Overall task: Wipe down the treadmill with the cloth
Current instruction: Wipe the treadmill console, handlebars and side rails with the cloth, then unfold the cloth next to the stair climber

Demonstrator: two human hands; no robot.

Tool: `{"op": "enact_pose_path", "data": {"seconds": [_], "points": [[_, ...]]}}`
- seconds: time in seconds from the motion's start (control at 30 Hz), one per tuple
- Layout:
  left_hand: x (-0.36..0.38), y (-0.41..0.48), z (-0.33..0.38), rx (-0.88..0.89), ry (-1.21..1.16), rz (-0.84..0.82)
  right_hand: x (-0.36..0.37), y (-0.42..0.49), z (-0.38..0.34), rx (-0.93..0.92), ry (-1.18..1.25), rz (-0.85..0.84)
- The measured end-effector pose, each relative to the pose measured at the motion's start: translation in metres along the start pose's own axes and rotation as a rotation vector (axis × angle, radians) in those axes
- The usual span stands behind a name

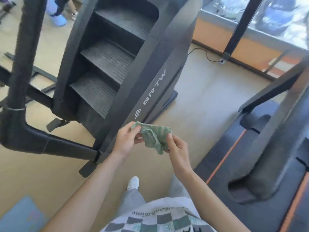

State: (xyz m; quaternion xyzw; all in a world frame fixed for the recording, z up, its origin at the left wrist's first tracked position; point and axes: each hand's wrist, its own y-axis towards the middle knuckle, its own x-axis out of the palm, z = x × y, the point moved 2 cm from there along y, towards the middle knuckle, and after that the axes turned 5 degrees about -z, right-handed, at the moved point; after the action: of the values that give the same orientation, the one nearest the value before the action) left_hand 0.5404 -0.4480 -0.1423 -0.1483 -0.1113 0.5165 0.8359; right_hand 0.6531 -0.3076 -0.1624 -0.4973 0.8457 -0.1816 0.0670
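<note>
A crumpled green cloth (154,137) hangs in front of me, held from both sides. My left hand (126,141) pinches its upper left edge and my right hand (175,148) grips its right side. The treadmill (237,158), black with orange stripes along its deck, lies to the right, its grey handrail (274,148) slanting down toward me. Both hands are apart from the treadmill, over the beige floor between two machines.
A black stair-climber machine (117,64) with ribbed steps and a side logo stands ahead left, its padded frame (20,64) at the far left. A cable and socket (221,61) lie by the far wall. Another person's legs (56,12) show at top left.
</note>
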Motion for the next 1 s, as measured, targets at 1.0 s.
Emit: {"op": "enact_pose_path", "data": {"seconds": [1.0], "points": [[0.002, 0.277, 0.081, 0.603, 0.999, -0.554, -0.005, 0.209, -0.047, -0.05, -0.107, 0.389]]}}
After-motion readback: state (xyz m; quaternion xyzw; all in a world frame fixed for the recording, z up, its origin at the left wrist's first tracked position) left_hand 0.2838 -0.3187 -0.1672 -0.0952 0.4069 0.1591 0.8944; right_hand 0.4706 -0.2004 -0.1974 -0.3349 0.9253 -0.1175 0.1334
